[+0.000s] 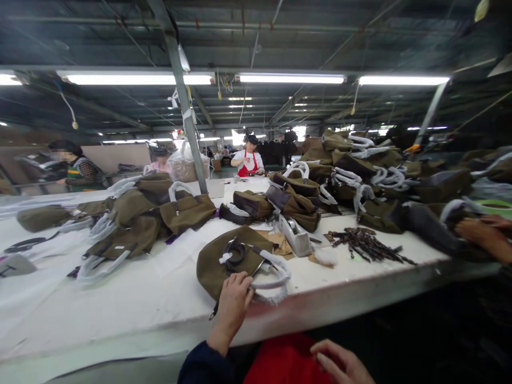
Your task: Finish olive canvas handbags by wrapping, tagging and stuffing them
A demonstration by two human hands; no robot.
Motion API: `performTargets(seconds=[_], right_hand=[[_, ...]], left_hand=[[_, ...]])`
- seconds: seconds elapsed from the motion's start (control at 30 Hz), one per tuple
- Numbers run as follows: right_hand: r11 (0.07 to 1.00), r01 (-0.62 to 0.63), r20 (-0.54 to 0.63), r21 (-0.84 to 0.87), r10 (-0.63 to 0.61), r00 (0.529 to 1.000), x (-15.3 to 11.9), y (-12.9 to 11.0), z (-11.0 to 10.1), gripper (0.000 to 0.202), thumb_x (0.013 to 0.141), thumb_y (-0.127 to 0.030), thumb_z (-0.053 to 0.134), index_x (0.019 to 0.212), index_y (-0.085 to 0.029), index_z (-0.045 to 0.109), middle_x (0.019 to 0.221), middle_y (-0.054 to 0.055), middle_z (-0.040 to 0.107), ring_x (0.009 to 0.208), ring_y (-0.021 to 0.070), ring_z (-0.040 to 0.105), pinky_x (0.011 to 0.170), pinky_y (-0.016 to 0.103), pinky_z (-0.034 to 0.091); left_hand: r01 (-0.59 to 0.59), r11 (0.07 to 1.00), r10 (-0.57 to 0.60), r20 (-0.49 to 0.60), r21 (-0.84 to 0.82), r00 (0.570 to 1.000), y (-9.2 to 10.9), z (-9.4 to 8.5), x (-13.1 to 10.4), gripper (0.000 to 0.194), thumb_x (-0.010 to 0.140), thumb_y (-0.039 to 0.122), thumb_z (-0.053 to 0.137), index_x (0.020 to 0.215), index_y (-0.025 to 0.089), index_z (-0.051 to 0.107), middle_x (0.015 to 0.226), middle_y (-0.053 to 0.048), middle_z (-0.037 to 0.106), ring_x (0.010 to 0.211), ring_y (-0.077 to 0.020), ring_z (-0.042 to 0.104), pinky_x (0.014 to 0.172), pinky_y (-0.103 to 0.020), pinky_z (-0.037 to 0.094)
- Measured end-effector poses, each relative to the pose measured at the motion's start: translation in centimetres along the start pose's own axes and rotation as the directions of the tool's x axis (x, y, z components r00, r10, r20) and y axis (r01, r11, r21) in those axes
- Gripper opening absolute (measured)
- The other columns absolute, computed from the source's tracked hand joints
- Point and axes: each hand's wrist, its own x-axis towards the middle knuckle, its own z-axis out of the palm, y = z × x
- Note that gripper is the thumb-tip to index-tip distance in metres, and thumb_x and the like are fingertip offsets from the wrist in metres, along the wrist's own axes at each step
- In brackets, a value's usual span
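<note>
An olive-green handbag (214, 261) lies on its side at the front of the white table (120, 314). A coiled dark strap (236, 253) rests on it, and its handles (276, 274) are wrapped in pale padding. My left hand (234, 298) grips the bag's near edge, by the opening, with fingers curled over it. Low in the view, off the table edge and over a red apron (284, 362), my right hand (342, 362) has its fingers loosely extended and holds nothing visible. Part of it is cut off by the frame.
A tape dispenser (296, 234) stands beyond the bag, beside a heap of dark brown straps (366, 242). Similar handbags pile up left (132, 229) and right (344, 165). A co-worker's hands (486, 234) handle a bag at far right. Another person (250, 160) works opposite.
</note>
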Motion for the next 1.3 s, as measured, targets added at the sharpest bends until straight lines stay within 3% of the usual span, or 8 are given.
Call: performTargets(seconds=[0.13, 0.27, 0.5, 0.63, 0.73, 0.93, 1.17, 1.3], right_hand=[[0.996, 0.079, 0.026, -0.04, -0.078, 0.997, 3.2, -3.0, -0.8, 0.037, 0.091, -0.053, 0.05, 0.095, -0.022, 0.07, 0.087, 0.004, 0.068, 0.083, 0.0221, 0.061, 0.075, 0.029, 0.048], [0.981, 0.174, 0.058, -0.089, -0.169, 0.984, 6.9, -6.5, -1.2, 0.03, 0.093, -0.045, 0.05, 0.099, -0.022, 0.07, 0.091, 0.003, 0.069, 0.085, 0.02, 0.061, 0.075, 0.028, 0.046], [0.905, 0.386, 0.043, -0.176, -0.385, 0.922, 11.0, -9.4, -0.1, 0.021, 0.095, -0.03, 0.051, 0.101, -0.02, 0.069, 0.097, 0.005, 0.068, 0.091, 0.0182, 0.061, 0.083, 0.028, 0.046], [0.746, 0.586, 0.107, -0.318, -0.585, 0.804, 13.8, -10.9, 0.9, 0.02, 0.096, -0.023, 0.049, 0.102, -0.018, 0.067, 0.103, 0.008, 0.068, 0.101, 0.0199, 0.058, 0.093, 0.033, 0.045], [0.598, 0.669, 0.235, -0.441, -0.643, 0.729, 16.7, -11.4, 2.4, 0.02, 0.095, -0.019, 0.048, 0.101, -0.018, 0.067, 0.108, 0.009, 0.068, 0.104, 0.0201, 0.058, 0.093, 0.033, 0.046], [0.415, 0.674, 0.48, -0.611, -0.483, 0.733, 20.1, -10.0, 5.9, 0.015, 0.086, -0.025, 0.063, 0.098, -0.016, 0.067, 0.102, 0.009, 0.069, 0.099, 0.0242, 0.06, 0.089, 0.036, 0.045], [0.842, 0.462, 0.26, -0.279, -0.397, 0.88, 19.3, -11.4, 7.1, 0.023, 0.094, -0.036, 0.055, 0.103, -0.021, 0.07, 0.098, 0.004, 0.071, 0.088, 0.0168, 0.062, 0.079, 0.025, 0.043], [0.946, 0.318, 0.192, -0.069, -0.3, 0.934, 19.6, -12.0, 9.3, 0.018, 0.086, -0.036, 0.065, 0.087, -0.018, 0.069, 0.078, 0.001, 0.069, 0.068, 0.0141, 0.058, 0.064, 0.023, 0.04]], left_hand=[[-0.038, 0.998, 0.042, 0.073, -0.048, 0.996, -0.8, -0.8, 1.6, 0.016, 0.094, 0.022, 0.05, 0.098, 0.025, 0.066, 0.107, -0.004, 0.067, 0.101, -0.0233, 0.056, 0.085, -0.037, 0.041], [0.146, 0.946, -0.146, 0.02, -0.288, 0.989, -2.0, -0.4, 2.6, 0.025, 0.097, 0.034, 0.045, 0.088, 0.022, 0.065, 0.089, -0.004, 0.066, 0.09, -0.0228, 0.057, 0.079, -0.034, 0.041], [0.426, 0.46, -0.499, 0.17, -0.779, 0.85, -4.2, -1.5, 4.6, 0.041, 0.087, 0.055, 0.056, 0.082, 0.017, 0.069, 0.081, -0.005, 0.068, 0.076, -0.0189, 0.059, 0.061, -0.024, 0.041], [0.413, 0.182, -0.485, 0.284, -0.892, 0.827, -4.4, -3.3, 5.3, 0.039, 0.083, 0.055, 0.063, 0.082, 0.017, 0.066, 0.073, -0.001, 0.062, 0.065, -0.0152, 0.056, 0.061, -0.024, 0.043], [0.321, 0.096, -0.485, 0.238, -0.942, 0.842, -5.0, -4.2, 6.1, 0.033, 0.083, 0.048, 0.069, 0.08, 0.015, 0.066, 0.078, 0.0, 0.062, 0.07, -0.0122, 0.053, 0.068, -0.021, 0.045], [0.267, 0.076, -0.476, 0.201, -0.961, 0.856, -7.0, -4.6, 6.3, 0.028, 0.088, 0.042, 0.064, 0.082, 0.015, 0.066, 0.084, -0.002, 0.061, 0.077, -0.0121, 0.049, 0.072, -0.02, 0.042], [0.313, 0.134, -0.442, 0.226, -0.94, 0.868, -6.3, -3.4, 4.8, 0.03, 0.093, 0.041, 0.058, 0.082, 0.015, 0.065, 0.081, -0.001, 0.058, 0.075, -0.0118, 0.047, 0.072, -0.021, 0.04], [0.317, 0.129, -0.453, 0.228, -0.94, 0.862, -6.0, -3.5, 5.1, 0.029, 0.093, 0.041, 0.058, 0.083, 0.015, 0.065, 0.082, -0.002, 0.058, 0.076, -0.012, 0.047, 0.072, -0.021, 0.04]])
